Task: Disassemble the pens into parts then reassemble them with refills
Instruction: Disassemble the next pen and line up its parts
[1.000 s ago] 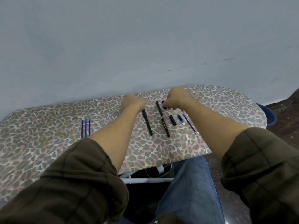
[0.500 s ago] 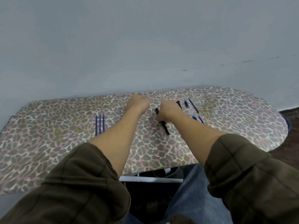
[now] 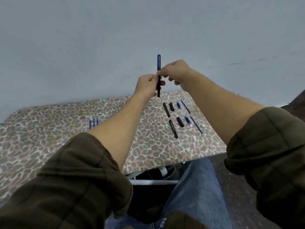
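Observation:
A dark pen point(image 3: 159, 63) stands upright in the air above the far edge of the board. My left hand point(image 3: 147, 85) grips its lower half and my right hand point(image 3: 174, 72) pinches it near the middle. On the leopard-print board point(image 3: 49, 129) lie pen parts in two rows: two long black barrels point(image 3: 166, 109) point(image 3: 173, 129), two short black caps point(image 3: 171, 106) point(image 3: 180, 124), two small blue pieces point(image 3: 178, 105) point(image 3: 187, 120) and two thin blue refills point(image 3: 185, 106) point(image 3: 196, 125). Three spare blue refills point(image 3: 93, 123) lie side by side left of my left forearm.
A plain grey wall point(image 3: 82, 47) rises right behind the board. Small white bits point(image 3: 202, 125) lie near the refills at the right. My jeans-clad leg point(image 3: 194, 187) and a white frame bar point(image 3: 153, 182) sit below the board's near edge. Dark floor shows at far right.
Both hands have lifted off the board, carrying a pen up in front of the wall. The view has tilted, so the laid-out parts show to the right.

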`<action>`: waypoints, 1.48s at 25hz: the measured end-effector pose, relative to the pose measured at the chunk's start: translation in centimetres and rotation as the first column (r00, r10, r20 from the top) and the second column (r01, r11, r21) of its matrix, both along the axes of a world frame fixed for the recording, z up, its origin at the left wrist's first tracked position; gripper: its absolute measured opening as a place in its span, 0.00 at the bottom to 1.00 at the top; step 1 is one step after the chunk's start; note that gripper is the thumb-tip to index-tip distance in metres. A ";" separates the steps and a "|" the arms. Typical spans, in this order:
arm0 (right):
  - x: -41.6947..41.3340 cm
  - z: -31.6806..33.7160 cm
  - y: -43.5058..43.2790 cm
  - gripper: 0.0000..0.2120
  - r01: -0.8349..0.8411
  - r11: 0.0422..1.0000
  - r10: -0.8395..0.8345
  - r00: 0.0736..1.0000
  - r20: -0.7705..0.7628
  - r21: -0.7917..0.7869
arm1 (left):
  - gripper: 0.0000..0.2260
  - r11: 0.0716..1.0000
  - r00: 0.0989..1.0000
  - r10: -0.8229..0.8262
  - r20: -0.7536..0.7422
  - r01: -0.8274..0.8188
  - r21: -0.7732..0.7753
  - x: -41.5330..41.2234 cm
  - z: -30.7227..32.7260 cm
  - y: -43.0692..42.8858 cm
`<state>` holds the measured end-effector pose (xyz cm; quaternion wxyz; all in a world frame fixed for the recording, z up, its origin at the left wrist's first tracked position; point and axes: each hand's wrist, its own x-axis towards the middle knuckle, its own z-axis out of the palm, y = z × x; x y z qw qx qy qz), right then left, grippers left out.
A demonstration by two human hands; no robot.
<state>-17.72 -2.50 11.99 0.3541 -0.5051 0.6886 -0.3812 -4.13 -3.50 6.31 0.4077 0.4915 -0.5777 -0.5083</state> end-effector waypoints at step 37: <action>4.7 -8.4 -2.8 0.11 0.003 0.954 0.074 0.966 -0.248 0.299 | 0.15 0.966 0.960 0.256 0.112 -0.252 -0.050 6.9 -2.4 -1.3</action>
